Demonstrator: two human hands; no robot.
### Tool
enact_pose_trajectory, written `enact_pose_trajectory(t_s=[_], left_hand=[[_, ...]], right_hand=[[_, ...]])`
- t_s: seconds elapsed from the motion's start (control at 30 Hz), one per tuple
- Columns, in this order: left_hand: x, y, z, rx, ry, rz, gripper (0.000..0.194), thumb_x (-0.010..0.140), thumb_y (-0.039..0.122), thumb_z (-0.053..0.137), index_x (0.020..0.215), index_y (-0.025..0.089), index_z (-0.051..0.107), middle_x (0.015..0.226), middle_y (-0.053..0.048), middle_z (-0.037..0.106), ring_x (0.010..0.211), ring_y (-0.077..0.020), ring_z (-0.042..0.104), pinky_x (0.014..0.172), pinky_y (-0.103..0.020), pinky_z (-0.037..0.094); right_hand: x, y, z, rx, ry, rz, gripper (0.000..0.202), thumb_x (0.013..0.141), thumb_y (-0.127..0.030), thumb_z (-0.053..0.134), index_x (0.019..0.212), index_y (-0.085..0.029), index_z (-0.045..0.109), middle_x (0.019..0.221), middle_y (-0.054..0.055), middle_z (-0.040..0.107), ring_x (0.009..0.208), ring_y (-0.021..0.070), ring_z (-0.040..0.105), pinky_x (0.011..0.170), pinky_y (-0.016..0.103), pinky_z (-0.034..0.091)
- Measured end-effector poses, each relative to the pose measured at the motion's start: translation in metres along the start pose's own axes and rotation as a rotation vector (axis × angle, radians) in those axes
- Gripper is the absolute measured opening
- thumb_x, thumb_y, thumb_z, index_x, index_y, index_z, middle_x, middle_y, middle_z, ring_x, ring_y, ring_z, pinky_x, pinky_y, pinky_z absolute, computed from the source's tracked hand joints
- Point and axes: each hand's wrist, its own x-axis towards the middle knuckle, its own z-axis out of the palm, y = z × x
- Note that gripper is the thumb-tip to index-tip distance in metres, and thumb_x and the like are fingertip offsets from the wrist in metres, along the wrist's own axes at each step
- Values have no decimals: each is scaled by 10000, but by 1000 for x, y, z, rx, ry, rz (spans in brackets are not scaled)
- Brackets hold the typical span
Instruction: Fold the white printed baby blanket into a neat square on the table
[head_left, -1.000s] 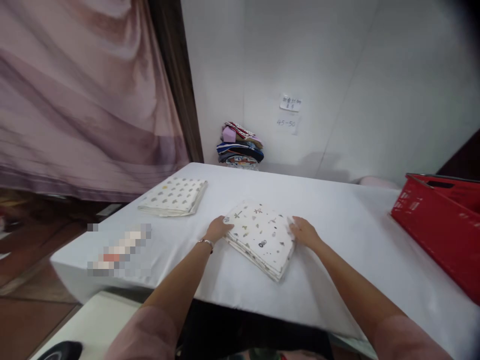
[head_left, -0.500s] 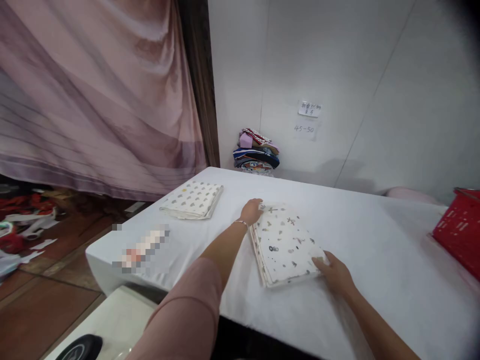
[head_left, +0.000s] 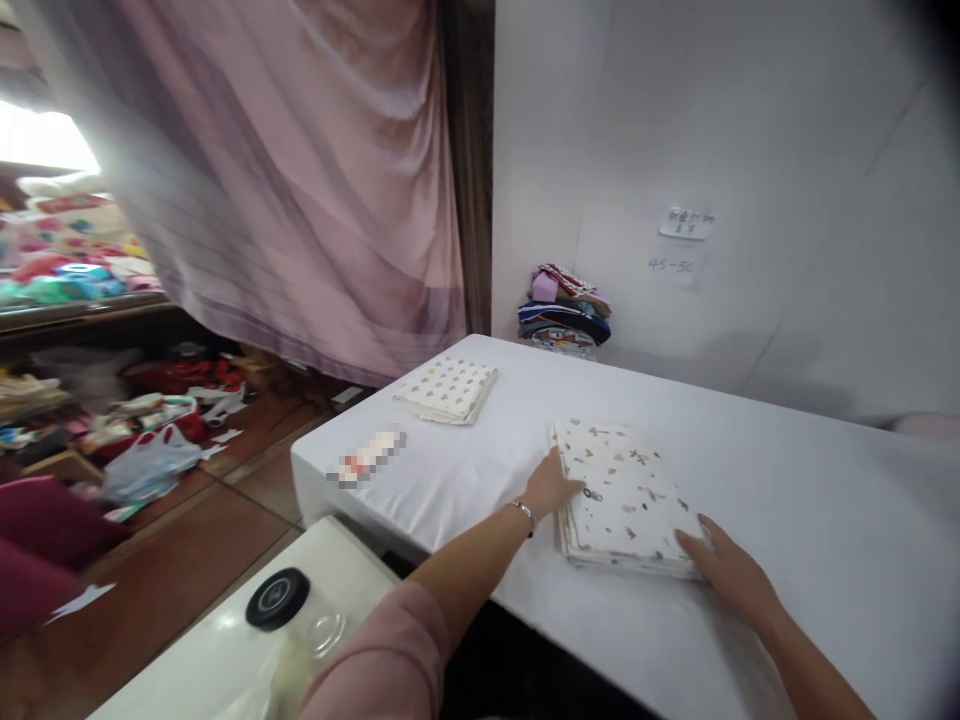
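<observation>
At the near left, a white stand [head_left: 337, 545] is seen, and on it a black round lid [head_left: 277, 598] is placed. Above its edge, a pink sleeve [head_left: 382, 650] is worn on the left arm, and the wrist is circled by a thin bracelet [head_left: 523, 513].

By the right hand [head_left: 731, 570], the near right corner of a folded cloth [head_left: 619, 490] is held, the thumb being laid on top while the other fingers are partly hidden at the edge. By the left hand [head_left: 551, 485], the left edge is gripped likewise, with the thumb pressed over the printed face. The folded cloth, white and dotted with small figures, is laid flat in several layers on the desk [head_left: 787, 480], which is covered in white.

Toward the desk's left end, a blurred-out item [head_left: 367, 460] is placed, and just beyond it a grey-spotted cloth [head_left: 450, 388] is laid, folded, well apart from both hands.

To the left, the brown floor [head_left: 172, 560] is strewn with scraps and a plastic bag [head_left: 154, 460]. Behind the desk, coloured cloths are piled in a stack [head_left: 566, 315] beside the white wall [head_left: 787, 150], on which a handwritten label [head_left: 686, 223] is fixed above "45-50". Farther left, a pink curtain [head_left: 337, 200] is hung.
</observation>
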Motion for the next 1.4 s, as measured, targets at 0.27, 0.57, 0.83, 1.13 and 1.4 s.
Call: enact_pose_trajectory(t_s=[0.27,0.57,0.83,1.13,1.4], left_hand=[[-11,-1,4,19,84,80,708,696,109,552,1368,120,330,1316,-148,454,1197,-247,436,1020,-324,344],[-37,-33,19,-237,230,84,529,729,220,577,1249,188,484,1139,-73,603,1017,-212,553,929,-339,422],[-57,-53,24,-388,311,202,433,691,145,598,1121,192,580,1198,-55,567,981,-155,573,891,-288,464],[-66,-49,15,-407,334,251,167,731,142,568,863,179,662,1092,-47,616,933,-139,599,790,-263,506],[-86,-52,10,-389,357,193,151,763,188,531,881,195,625,855,-7,647,741,-117,601,705,-257,484]], right_hand=[[-37,-10,16,0,16,-16,831,765,-714,328,1406,-186,303,1210,152,573,1064,338,564,872,470,436],[-50,15,34,31,200,-142,688,796,-656,360,1295,-194,461,1282,126,522,1131,326,518,917,466,439],[-46,-19,47,-117,476,-775,456,842,-493,418,1103,-169,605,1171,116,583,1099,284,522,955,443,414],[-46,-93,51,-166,295,-983,273,865,-301,460,1067,-190,606,1076,90,624,991,230,556,864,389,449],[-56,-118,63,-100,173,-1027,199,872,-259,487,1031,-201,590,1043,70,623,958,208,543,836,358,428]])
